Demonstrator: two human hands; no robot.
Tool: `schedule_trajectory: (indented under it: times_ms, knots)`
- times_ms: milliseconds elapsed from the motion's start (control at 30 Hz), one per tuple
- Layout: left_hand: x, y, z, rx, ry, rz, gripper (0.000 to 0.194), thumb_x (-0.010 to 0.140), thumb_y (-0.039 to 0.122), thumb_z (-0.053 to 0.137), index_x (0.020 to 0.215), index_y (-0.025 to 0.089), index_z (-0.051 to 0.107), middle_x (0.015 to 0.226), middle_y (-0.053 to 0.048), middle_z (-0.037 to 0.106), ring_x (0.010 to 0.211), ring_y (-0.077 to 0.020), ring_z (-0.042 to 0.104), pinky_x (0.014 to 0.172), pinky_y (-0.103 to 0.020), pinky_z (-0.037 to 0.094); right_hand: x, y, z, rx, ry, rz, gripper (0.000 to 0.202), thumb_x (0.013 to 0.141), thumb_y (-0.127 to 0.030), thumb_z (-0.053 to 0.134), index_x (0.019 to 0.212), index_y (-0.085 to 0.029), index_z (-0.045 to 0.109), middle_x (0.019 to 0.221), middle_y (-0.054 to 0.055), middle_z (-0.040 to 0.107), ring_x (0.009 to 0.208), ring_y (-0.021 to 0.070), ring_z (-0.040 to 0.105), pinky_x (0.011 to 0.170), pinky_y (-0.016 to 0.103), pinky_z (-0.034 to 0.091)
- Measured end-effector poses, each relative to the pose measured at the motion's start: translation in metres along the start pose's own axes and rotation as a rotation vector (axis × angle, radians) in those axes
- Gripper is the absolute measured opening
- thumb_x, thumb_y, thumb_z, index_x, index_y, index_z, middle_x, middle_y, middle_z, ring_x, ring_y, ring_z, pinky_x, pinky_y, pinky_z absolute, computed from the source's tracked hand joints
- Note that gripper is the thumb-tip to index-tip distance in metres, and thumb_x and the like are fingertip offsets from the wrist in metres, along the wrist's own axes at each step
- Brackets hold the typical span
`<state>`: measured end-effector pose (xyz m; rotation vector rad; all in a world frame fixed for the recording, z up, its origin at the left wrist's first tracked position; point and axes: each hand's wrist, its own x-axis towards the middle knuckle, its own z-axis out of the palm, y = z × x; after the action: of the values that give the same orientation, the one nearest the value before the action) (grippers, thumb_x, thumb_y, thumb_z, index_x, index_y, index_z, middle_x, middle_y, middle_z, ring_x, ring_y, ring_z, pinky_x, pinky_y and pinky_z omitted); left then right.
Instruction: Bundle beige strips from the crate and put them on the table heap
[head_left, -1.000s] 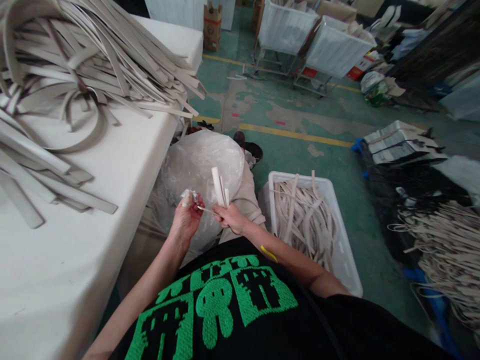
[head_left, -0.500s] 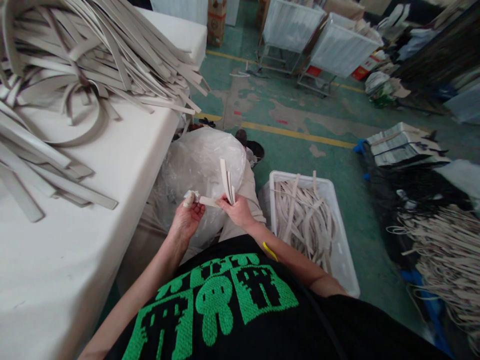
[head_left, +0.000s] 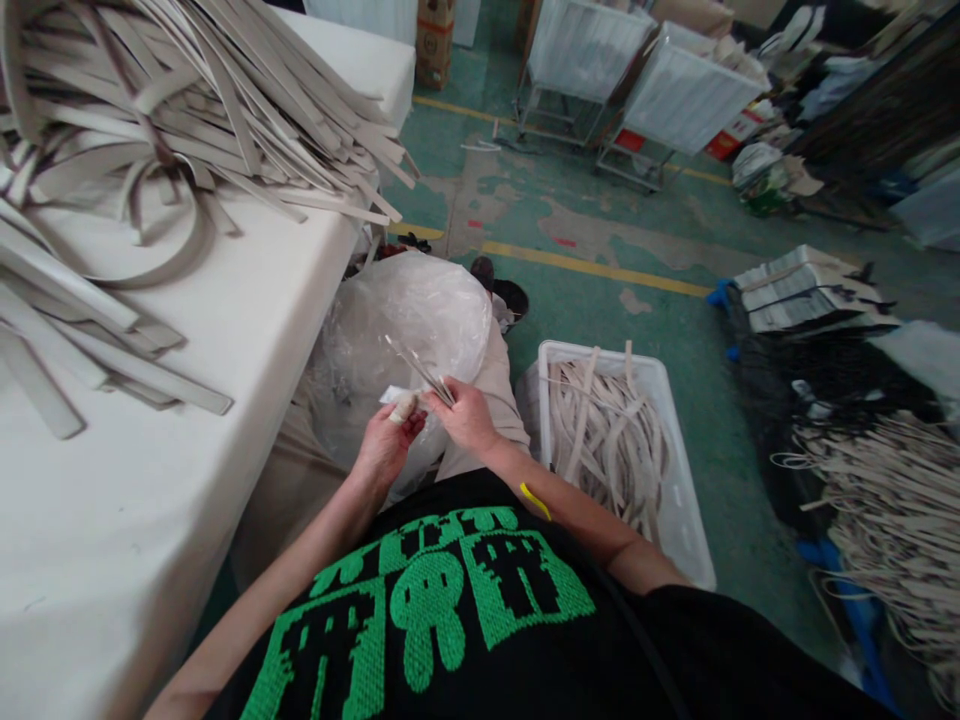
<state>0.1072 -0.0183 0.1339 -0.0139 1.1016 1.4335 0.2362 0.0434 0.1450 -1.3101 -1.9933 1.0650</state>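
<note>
My right hand (head_left: 469, 420) is closed around a few narrow beige strips (head_left: 420, 368), which point up and to the left. Right beside it, my left hand (head_left: 390, 435) pinches a small white scrap (head_left: 393, 395); its thumb wears a pale finger cover (head_left: 403, 408). The fingertips of both hands almost meet, and what lies between them is partly hidden. Below the hands, a large clear plastic bag (head_left: 420, 290) spreads open between my legs.
On the left, a white-covered table (head_left: 150, 500) bears a heap of beige strips (head_left: 247, 90). To my right stands a white bin (head_left: 686, 500) full of strips (head_left: 607, 440). Farther right lie bundled strips (head_left: 900, 500); wheeled tubs (head_left: 686, 90) stand at the back.
My left hand has moved right and slightly up, close to my right hand. The strips in my right hand have tipped from upright toward the left.
</note>
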Motion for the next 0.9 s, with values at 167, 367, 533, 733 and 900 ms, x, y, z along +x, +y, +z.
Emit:
schedule_trajectory:
  times_ms: [167, 367, 533, 733, 900]
  knots:
    - [0.002, 0.017, -0.005, -0.048, 0.044, 0.137, 0.038, 0.053, 0.03, 0.094, 0.076, 0.013, 0.069, 0.07, 0.0, 0.067, 0.06, -0.008, 0.06, 0.064, -0.021, 0.049, -0.003, 0.004, -0.043, 0.252, -0.5, 0.175, 0.036, 0.091, -0.053, 0.058, 0.086, -0.017, 0.064, 0.072, 0.003, 0.068, 0.055, 0.0125, 0.061, 0.056, 0.024, 0.048]
    - [-0.009, 0.019, 0.003, -0.088, 0.051, 0.096, 0.038, 0.053, 0.029, 0.095, 0.074, 0.012, 0.068, 0.066, 0.001, 0.066, 0.058, -0.0079, 0.06, 0.062, -0.02, 0.05, -0.009, -0.013, -0.075, 0.158, -0.582, 0.195, 0.038, 0.091, -0.048, 0.058, 0.073, -0.015, 0.062, 0.061, 0.002, 0.066, 0.051, 0.0104, 0.061, 0.053, 0.02, 0.048]
    - [-0.017, 0.014, 0.017, -0.158, 0.021, 0.068, 0.036, 0.058, 0.031, 0.094, 0.074, 0.012, 0.068, 0.066, 0.0, 0.067, 0.06, -0.0094, 0.062, 0.062, -0.021, 0.052, -0.004, -0.024, -0.057, 0.132, -0.471, 0.162, 0.041, 0.093, -0.049, 0.053, 0.069, -0.017, 0.06, 0.062, 0.003, 0.067, 0.05, 0.011, 0.061, 0.053, 0.02, 0.048]
    - [-0.021, 0.024, 0.013, -0.25, 0.048, 0.072, 0.032, 0.059, 0.023, 0.093, 0.078, 0.013, 0.07, 0.071, -0.002, 0.069, 0.062, -0.0096, 0.063, 0.06, -0.019, 0.051, -0.009, -0.013, -0.085, -0.062, -0.393, 0.148, 0.045, 0.088, -0.057, 0.054, 0.066, -0.019, 0.061, 0.055, 0.003, 0.064, 0.047, 0.0142, 0.06, 0.05, 0.023, 0.047]
    - [-0.029, -0.005, 0.029, -0.219, -0.061, -0.024, 0.037, 0.054, 0.031, 0.096, 0.073, 0.012, 0.07, 0.069, -0.004, 0.068, 0.064, -0.0112, 0.063, 0.063, -0.021, 0.051, -0.007, -0.024, -0.078, -0.195, -0.282, 0.115, 0.047, 0.088, -0.061, 0.053, 0.066, -0.02, 0.06, 0.052, 0.003, 0.062, 0.046, 0.0156, 0.061, 0.048, 0.023, 0.046]
